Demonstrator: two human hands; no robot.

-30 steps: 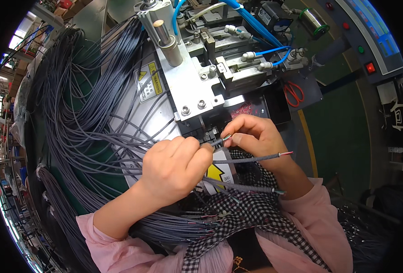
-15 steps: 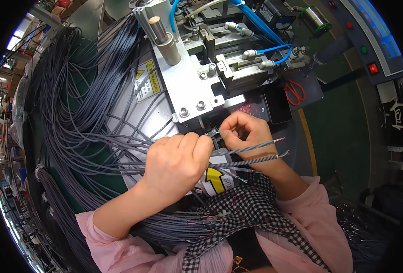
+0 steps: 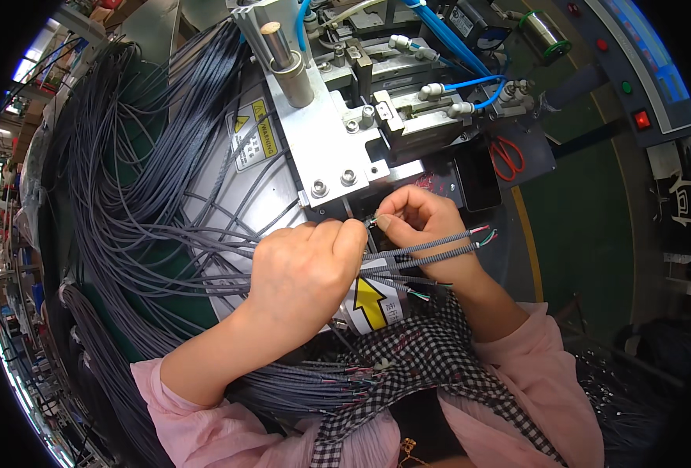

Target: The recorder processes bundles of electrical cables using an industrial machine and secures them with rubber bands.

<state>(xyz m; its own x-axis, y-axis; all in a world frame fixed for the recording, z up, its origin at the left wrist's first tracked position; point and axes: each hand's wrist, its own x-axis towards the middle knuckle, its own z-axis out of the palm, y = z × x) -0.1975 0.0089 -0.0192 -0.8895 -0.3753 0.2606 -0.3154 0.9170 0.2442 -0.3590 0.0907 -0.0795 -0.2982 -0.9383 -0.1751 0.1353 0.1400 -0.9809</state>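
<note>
My left hand [image 3: 306, 261] is closed around several grey cables, knuckles up, just in front of the machine's metal head [image 3: 322, 117]. Out of that fist to the right stick cable ends [image 3: 439, 249], with ribbed grey sleeves and bare red, green and white wires at their tips. My right hand [image 3: 427, 226] faces it, thumb and forefinger pinched on thin wire ends [image 3: 372, 221] beside the left fingertips. How the wires lie inside the pinch is too small to see. The protruding cables pass over my right wrist.
A thick bundle of grey cables [image 3: 127, 179] hangs at the left; more cable ends [image 3: 314, 386] lie by my lap. Right of the machine are a dark phone-like slab [image 3: 476, 179], red-handled scissors [image 3: 508, 158], a wire spool [image 3: 544, 37] and a control panel [image 3: 634, 86].
Both hands keep their grips and have shifted only slightly. The left fist has turned a little, and the protruding cable ends have risen and spread slightly.
</note>
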